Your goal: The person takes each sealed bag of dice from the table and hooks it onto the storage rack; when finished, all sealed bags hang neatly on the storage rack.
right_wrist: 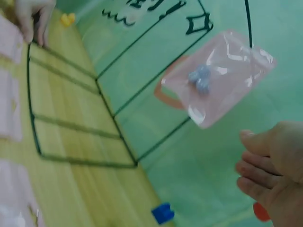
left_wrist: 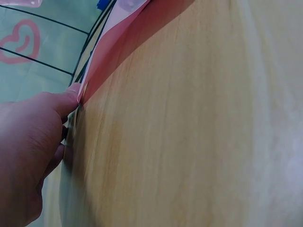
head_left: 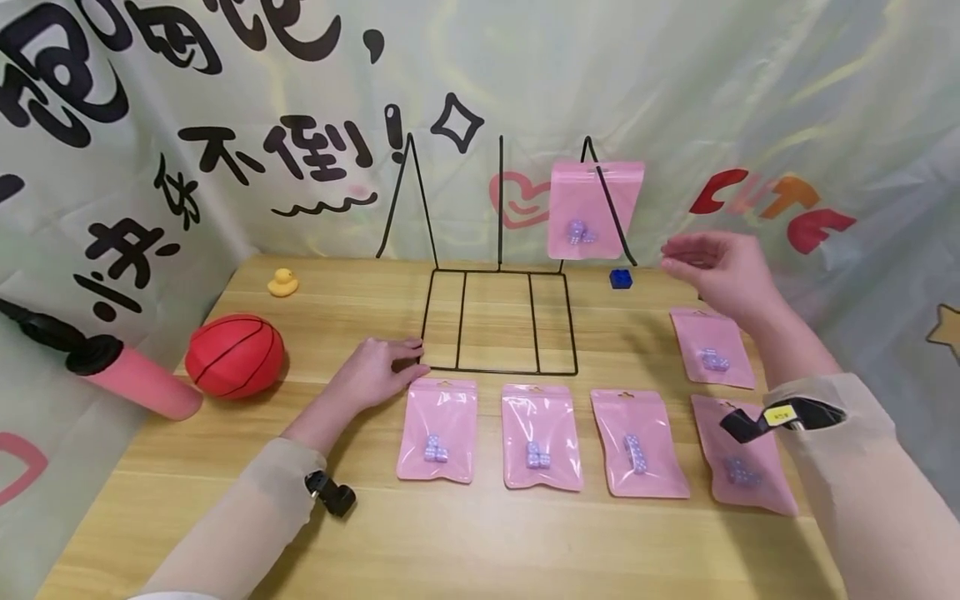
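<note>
At the far left we see a pink cylinder [head_left: 142, 383] with a black handle lying at the edge of the wooden table [head_left: 480, 533], and just beside it a red ball [head_left: 235, 355]. Behind these, near the printed backdrop [head_left: 150, 125], sits a small yellow duck [head_left: 282, 283].

Next we find the left hand [head_left: 378, 371], resting palm down on the table with its fingers relaxed; its fingertips touch the near left corner of the black wire rack [head_left: 498, 321]. In the left wrist view the thumb [left_wrist: 66, 101] lies against that corner, beside the edge of a pink pouch, and holds nothing.

In front of the rack's base we count three pink pouches lying flat in a row: the first pouch [head_left: 438, 431], the second pouch [head_left: 542, 436] and the third pouch [head_left: 637, 444], each with small lilac dice inside.

On the rack's right upright hook hangs one more, the hanging pouch [head_left: 595, 210], clear of the table. A small blue block [head_left: 620, 278] stands near the rack's far right corner.

Rightmost, the right hand [head_left: 716, 267] is raised above the table, fingers straight and loosely spread, empty, near the hanging pouch but apart from it. Below it lie the far pouch [head_left: 712, 348] and the near pouch [head_left: 742, 458], the latter partly covered by the sleeve and wrist strap.
</note>
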Action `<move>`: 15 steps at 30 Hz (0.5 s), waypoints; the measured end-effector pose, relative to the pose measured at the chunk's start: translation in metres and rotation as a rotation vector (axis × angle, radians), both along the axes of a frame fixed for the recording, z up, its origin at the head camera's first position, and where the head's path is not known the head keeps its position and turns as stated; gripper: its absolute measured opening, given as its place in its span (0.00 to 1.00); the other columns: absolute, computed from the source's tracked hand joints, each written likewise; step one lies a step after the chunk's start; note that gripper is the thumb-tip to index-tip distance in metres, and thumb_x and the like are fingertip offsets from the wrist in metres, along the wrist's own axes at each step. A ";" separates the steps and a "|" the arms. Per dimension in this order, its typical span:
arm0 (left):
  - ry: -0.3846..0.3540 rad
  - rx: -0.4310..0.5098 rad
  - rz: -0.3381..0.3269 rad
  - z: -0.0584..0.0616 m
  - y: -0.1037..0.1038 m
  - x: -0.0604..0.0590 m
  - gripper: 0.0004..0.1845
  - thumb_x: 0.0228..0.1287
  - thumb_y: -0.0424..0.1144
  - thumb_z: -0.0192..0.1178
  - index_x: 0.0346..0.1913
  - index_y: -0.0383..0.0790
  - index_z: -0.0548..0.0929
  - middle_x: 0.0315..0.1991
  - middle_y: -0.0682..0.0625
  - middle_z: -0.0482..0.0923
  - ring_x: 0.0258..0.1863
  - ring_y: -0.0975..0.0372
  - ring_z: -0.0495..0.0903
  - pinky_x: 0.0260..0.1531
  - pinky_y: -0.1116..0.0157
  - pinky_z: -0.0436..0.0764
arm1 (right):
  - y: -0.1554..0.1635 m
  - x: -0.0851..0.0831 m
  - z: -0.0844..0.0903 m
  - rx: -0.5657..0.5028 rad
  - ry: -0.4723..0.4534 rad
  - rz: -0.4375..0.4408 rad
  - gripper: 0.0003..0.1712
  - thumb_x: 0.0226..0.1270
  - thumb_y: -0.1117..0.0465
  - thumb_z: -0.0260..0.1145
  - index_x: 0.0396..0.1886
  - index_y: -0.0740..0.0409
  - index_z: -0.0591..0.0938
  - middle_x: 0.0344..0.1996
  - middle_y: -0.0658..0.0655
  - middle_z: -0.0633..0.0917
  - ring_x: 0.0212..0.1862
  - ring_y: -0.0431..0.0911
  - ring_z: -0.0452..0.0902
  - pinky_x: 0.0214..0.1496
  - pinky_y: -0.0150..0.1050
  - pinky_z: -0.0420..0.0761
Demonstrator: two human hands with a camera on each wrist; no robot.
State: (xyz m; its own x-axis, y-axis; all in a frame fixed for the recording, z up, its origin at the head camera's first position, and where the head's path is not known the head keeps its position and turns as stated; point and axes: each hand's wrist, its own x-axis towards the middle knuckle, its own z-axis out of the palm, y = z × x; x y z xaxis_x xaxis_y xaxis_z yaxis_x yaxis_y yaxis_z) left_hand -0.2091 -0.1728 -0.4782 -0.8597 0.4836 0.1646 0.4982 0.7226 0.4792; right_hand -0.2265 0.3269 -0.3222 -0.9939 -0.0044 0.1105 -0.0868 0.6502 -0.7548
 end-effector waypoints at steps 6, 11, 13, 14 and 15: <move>0.012 0.005 -0.004 -0.001 -0.001 -0.003 0.21 0.71 0.48 0.72 0.58 0.36 0.89 0.62 0.42 0.83 0.64 0.48 0.81 0.66 0.49 0.78 | 0.029 0.014 -0.014 0.103 -0.083 0.069 0.26 0.76 0.53 0.72 0.64 0.65 0.82 0.56 0.68 0.86 0.43 0.26 0.81 0.42 0.21 0.83; 0.000 0.000 0.005 0.001 -0.001 -0.001 0.22 0.71 0.49 0.72 0.58 0.37 0.89 0.62 0.42 0.83 0.64 0.48 0.81 0.66 0.49 0.78 | 0.054 0.025 -0.027 0.143 -0.139 0.089 0.29 0.75 0.55 0.73 0.66 0.68 0.80 0.58 0.71 0.85 0.43 0.25 0.80 0.43 0.20 0.81; 0.000 0.003 0.010 0.002 -0.001 0.000 0.22 0.71 0.48 0.72 0.59 0.37 0.89 0.61 0.41 0.83 0.64 0.48 0.81 0.65 0.48 0.78 | 0.063 0.028 -0.032 0.175 -0.152 0.096 0.30 0.75 0.55 0.73 0.66 0.70 0.79 0.57 0.72 0.84 0.44 0.30 0.82 0.42 0.20 0.81; 0.002 0.003 0.010 0.002 -0.001 0.000 0.22 0.71 0.49 0.72 0.59 0.37 0.89 0.62 0.41 0.83 0.63 0.48 0.81 0.65 0.48 0.78 | 0.068 0.030 -0.035 0.190 -0.159 0.092 0.31 0.75 0.54 0.73 0.66 0.72 0.78 0.57 0.73 0.84 0.46 0.35 0.83 0.41 0.20 0.81; 0.004 0.003 0.010 0.002 -0.001 0.001 0.22 0.71 0.49 0.72 0.59 0.37 0.89 0.62 0.41 0.83 0.63 0.47 0.81 0.65 0.48 0.78 | 0.073 0.031 -0.038 0.203 -0.168 0.086 0.32 0.75 0.54 0.73 0.67 0.73 0.78 0.57 0.74 0.84 0.48 0.40 0.84 0.40 0.21 0.80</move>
State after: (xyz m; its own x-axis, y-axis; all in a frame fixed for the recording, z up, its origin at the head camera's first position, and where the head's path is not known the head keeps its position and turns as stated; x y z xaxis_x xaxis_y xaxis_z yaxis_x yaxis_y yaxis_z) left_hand -0.2083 -0.1735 -0.4766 -0.8637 0.4747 0.1691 0.4929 0.7260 0.4795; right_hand -0.1952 0.4000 -0.3602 -0.9932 -0.0946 -0.0678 -0.0325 0.7851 -0.6185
